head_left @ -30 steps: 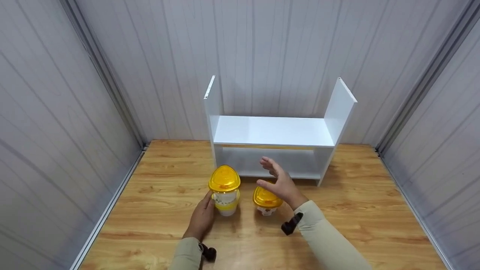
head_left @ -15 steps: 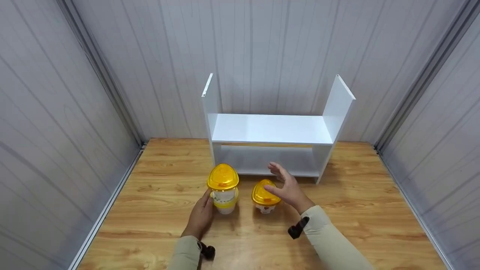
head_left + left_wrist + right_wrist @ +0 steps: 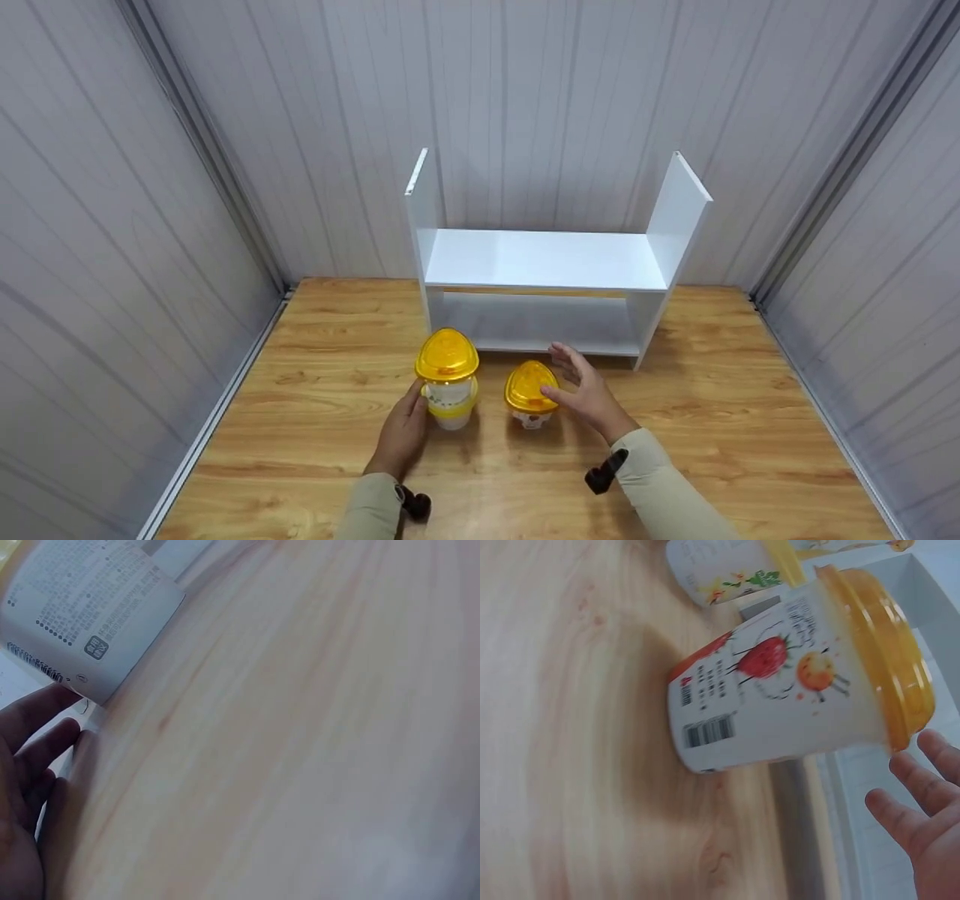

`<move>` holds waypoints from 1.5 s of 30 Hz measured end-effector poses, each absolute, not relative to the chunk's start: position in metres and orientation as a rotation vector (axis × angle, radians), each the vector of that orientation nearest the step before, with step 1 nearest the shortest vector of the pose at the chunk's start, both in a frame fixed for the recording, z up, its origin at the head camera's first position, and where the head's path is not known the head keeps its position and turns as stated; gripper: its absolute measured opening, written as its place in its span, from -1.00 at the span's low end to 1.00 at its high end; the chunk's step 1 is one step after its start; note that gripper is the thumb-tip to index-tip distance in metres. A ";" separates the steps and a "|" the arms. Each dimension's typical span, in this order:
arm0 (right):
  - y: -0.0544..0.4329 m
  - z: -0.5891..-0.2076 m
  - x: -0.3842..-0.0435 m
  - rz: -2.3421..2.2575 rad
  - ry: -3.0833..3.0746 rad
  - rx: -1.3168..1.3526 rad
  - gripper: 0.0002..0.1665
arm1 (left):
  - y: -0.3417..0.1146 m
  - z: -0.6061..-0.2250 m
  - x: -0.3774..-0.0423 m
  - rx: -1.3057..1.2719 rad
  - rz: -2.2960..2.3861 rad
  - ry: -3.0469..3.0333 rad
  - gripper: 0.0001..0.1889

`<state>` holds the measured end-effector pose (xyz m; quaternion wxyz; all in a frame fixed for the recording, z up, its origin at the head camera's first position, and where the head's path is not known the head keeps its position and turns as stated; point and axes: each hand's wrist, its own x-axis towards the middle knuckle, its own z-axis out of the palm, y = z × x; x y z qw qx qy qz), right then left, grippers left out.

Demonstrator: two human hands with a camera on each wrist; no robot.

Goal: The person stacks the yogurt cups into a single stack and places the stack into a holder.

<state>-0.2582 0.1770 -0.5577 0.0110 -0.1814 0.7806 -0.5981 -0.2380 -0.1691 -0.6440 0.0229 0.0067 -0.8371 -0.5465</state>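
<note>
A tall white container (image 3: 450, 394) with a domed yellow lid and a yellow band round its middle, like two stacked cups, stands on the left. My left hand (image 3: 403, 433) holds its left side, thumb in front; in the left wrist view the fingers (image 3: 49, 742) reach behind the printed white wall (image 3: 97, 615). To its right stands a shorter lidded cup (image 3: 531, 390), printed with a strawberry and a barcode in the right wrist view. My right hand (image 3: 592, 397) is beside this cup, fingers spread, thumb overlapping the yellow lid (image 3: 889, 652) in the head view.
A white two-tier shelf (image 3: 547, 260) with tall side panels stands behind the cups, close to the back wall. Wood-grain table (image 3: 315, 390) lies all round, with grey panel walls (image 3: 90, 247) on the sides.
My right hand has drawn back toward me and to the right, from over the shorter cup's lid to its right side. My left hand and both containers stay in place.
</note>
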 end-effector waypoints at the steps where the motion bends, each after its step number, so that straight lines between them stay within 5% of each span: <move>1: 0.177 -0.560 -0.258 -1.873 2.430 -0.564 -0.05 | -0.169 -0.644 -0.238 0.012 -1.696 -2.588 -0.47; 45: 0.170 -0.596 -0.246 -1.873 2.409 -0.433 -0.02 | -0.170 -0.646 -0.238 0.058 -1.742 -2.601 -0.41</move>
